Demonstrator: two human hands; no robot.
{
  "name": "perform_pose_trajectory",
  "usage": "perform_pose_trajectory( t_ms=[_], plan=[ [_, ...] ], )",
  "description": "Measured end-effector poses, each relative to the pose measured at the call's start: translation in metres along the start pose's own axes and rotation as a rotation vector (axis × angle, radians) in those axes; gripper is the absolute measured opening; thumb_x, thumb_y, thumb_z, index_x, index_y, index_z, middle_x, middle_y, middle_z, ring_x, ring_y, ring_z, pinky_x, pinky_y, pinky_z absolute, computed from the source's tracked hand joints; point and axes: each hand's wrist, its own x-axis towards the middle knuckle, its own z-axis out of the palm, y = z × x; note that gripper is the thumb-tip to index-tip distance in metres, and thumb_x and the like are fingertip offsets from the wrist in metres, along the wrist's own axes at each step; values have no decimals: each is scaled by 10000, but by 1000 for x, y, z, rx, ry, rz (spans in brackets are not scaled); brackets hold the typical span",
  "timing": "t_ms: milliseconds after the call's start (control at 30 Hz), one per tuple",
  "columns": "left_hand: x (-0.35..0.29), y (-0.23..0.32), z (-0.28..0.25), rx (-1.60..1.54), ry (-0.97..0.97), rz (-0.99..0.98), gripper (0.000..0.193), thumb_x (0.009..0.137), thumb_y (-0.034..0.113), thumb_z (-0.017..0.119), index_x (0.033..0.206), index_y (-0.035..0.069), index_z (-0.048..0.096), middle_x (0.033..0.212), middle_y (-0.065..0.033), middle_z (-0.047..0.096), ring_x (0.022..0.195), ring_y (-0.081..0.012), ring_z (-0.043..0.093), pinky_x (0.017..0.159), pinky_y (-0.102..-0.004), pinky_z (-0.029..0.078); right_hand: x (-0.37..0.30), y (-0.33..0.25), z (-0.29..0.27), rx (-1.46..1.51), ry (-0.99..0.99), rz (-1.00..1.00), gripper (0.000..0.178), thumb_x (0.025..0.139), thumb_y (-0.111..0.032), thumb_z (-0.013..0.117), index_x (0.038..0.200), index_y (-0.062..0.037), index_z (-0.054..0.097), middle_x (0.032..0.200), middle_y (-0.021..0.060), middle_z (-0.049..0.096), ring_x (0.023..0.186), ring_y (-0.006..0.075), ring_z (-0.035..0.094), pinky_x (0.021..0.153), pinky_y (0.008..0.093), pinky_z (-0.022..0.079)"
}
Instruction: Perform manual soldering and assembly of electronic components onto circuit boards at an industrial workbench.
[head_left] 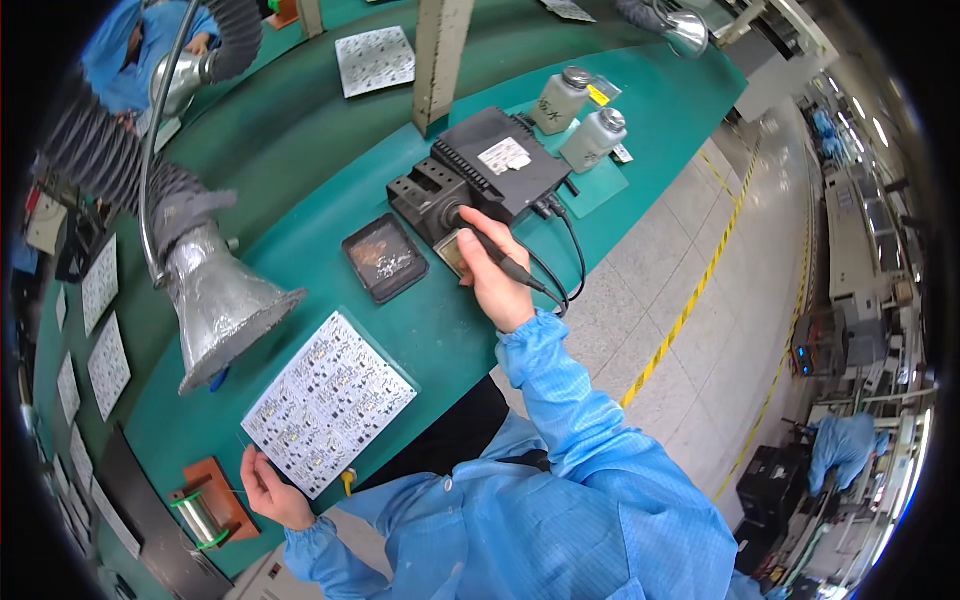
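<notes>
My right hand (pixel 497 272) is closed round the black handle of a soldering iron (pixel 497 256). The iron's front end is at the holder (pixel 432 197) beside a black soldering station (pixel 505 160), and its tip is hidden there. At the lower left, my left hand (pixel 275 490) is closed at the near-left corner of a white circuit board panel (pixel 330 405). A thin solder wire seems to run between its fingers, from the solder spool (pixel 203 517) on a brown stand. The panel lies flat on the green mat, covered with small dark parts.
A black tray with solder scraps (pixel 385 258) sits beside the holder. Two white bottles (pixel 578 118) stand beyond the station. A metal fume hood (pixel 225 300) on a flexible duct hangs over the left side. More board panels (pixel 375 60) lie across the dark green belt.
</notes>
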Motion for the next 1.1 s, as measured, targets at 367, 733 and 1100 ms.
perform_pose_trajectory(
  t_ms=[367,733,1100],
  plan=[
    [0,3,4,-120,-10,-30,253,951,85,489,1155,-52,548,994,-103,625,858,-115,570,787,-239,460,-6,1,14,434,208,247,376,891,-268,625,1183,-43,552,708,12,550,513,70,464,416,214,336],
    [-12,26,-1,170,181,220,248,909,85,502,1059,-112,527,1316,-134,432,1189,-235,432,999,-357,337,-12,-50,-100,-332,313,-400,81,844,-48,617,859,16,665,742,40,623,650,78,543,573,225,441],
    [-27,48,-3,23,265,269,162,879,32,507,981,-93,526,1252,-113,468,1147,-235,450,972,-353,355,124,13,-161,-1048,18,-370,203,763,-94,659,962,-55,666,923,131,638,861,325,616,773,390,498]
  ],
)
